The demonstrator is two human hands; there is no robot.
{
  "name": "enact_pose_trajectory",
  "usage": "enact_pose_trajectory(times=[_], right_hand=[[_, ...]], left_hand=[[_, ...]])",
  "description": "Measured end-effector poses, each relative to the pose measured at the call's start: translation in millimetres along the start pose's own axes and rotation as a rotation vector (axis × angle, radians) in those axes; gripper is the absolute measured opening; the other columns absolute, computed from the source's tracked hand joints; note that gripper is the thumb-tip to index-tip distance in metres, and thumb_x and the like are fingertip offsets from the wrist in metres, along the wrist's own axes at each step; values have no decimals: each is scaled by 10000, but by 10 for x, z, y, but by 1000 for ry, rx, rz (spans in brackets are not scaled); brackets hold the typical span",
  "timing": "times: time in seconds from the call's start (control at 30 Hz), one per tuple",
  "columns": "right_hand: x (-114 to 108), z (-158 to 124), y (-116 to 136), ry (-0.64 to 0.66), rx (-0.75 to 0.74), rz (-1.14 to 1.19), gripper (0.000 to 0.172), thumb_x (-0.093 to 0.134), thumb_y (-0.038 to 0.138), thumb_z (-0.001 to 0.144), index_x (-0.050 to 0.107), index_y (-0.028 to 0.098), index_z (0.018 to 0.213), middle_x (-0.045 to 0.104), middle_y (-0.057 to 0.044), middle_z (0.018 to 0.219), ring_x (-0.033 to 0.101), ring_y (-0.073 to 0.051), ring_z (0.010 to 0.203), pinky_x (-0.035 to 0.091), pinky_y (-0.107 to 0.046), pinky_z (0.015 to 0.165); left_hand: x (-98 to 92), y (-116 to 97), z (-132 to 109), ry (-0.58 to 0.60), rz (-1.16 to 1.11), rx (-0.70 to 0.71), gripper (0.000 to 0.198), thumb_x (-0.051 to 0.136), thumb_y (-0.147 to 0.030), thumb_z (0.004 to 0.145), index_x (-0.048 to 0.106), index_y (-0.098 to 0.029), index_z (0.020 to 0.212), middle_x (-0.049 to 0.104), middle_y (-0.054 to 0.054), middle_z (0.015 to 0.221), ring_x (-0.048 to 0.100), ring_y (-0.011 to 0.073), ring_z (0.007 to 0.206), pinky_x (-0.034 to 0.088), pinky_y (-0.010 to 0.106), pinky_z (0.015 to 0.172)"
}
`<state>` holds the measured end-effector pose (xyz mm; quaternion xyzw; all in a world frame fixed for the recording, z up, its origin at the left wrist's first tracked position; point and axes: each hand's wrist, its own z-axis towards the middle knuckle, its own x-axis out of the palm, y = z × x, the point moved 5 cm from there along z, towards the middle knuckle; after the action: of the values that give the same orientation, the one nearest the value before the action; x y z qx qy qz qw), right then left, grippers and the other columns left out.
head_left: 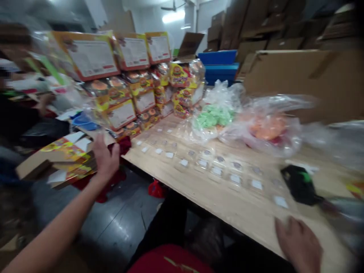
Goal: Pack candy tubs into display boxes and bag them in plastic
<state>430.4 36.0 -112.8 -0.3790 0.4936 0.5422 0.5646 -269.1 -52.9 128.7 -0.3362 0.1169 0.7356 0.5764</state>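
My left hand (104, 157) reaches out to the left, thumb and fingers apart, against the near side of a pile of yellow-and-red printed cardboard pieces (76, 151). I see nothing held in it. At the table's front right edge is my right hand (300, 240), its fingers loosely bent and smeared by motion; whether it holds anything is not clear. Rows of small clear plastic trays (217, 170) with white paper pieces and round greyish pieces lie on the wooden table (182, 185). A black object with a green mark (298, 184) lies beyond my right hand.
Stacked wrapped packs with burger pictures (116, 89) stand at the back left. Clear bags hold green pieces (214, 115) and orange pieces (267, 127). Behind them are blue bins (217, 68) and a large cardboard box (295, 83). Another person's arm (42, 102) shows at far left.
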Motion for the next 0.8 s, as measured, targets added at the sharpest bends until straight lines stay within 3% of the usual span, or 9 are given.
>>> enact_pose_trajectory(times=[0.1,0.17,0.23,0.3,0.47,0.63,0.73,0.8], right_hand=[[-79,-9,82,-28,12,-73,613,275,516,946,586,67,1225,544,-249,1262,512,-392,1196,423,-484,986],[-120,9,152,-55,21,-63,560,324,475,957,579,63,1238,541,-243,1281,492,-368,1218,404,-462,1001],[-152,24,199,-80,35,-43,508,386,446,958,575,74,1247,541,-235,1298,475,-349,1229,387,-452,1010],[-171,37,222,-83,45,-30,473,436,423,956,573,81,1254,541,-228,1310,459,-338,1240,378,-446,1016],[-207,35,182,-101,82,30,450,501,404,944,571,93,1261,537,-209,1326,443,-325,1249,364,-438,1037],[-331,62,214,-200,78,205,472,467,381,956,545,74,1305,532,-213,1326,444,-299,1259,361,-429,1061],[-423,312,517,-182,-29,261,519,496,437,944,537,113,1348,482,-192,1404,376,-312,1335,305,-457,1106],[-435,589,839,-92,-100,268,575,507,505,938,510,160,1398,410,-170,1484,287,-342,1401,245,-505,1133]], left_hand=[[731,-721,-836,284,-187,217,647,405,-451,965,269,-76,1474,367,222,1505,324,316,1423,296,491,1164],[1098,-1145,-1312,421,-291,346,624,387,-466,970,277,-115,1475,408,217,1478,377,321,1392,349,493,1131],[1354,-1481,-1624,478,-360,462,609,383,-468,974,302,-117,1464,473,217,1418,447,329,1329,394,502,1088],[1536,-1721,-1784,493,-388,554,597,381,-464,976,350,-88,1438,552,217,1318,527,330,1221,439,497,1030],[1786,-1913,-1873,516,-298,648,497,369,-463,964,603,-94,1199,619,206,1165,567,329,1095,462,476,972],[1774,-2001,-1755,557,-308,623,513,358,-494,950,664,-115,1109,639,191,1108,583,317,1024,464,458,939],[1777,-2313,-1501,564,-290,543,568,393,-536,928,626,-114,1228,576,216,1275,521,346,1178,379,492,1042],[1901,-2529,-1266,593,-213,428,638,417,-568,910,518,-150,1381,383,211,1500,343,383,1371,266,544,1115]])
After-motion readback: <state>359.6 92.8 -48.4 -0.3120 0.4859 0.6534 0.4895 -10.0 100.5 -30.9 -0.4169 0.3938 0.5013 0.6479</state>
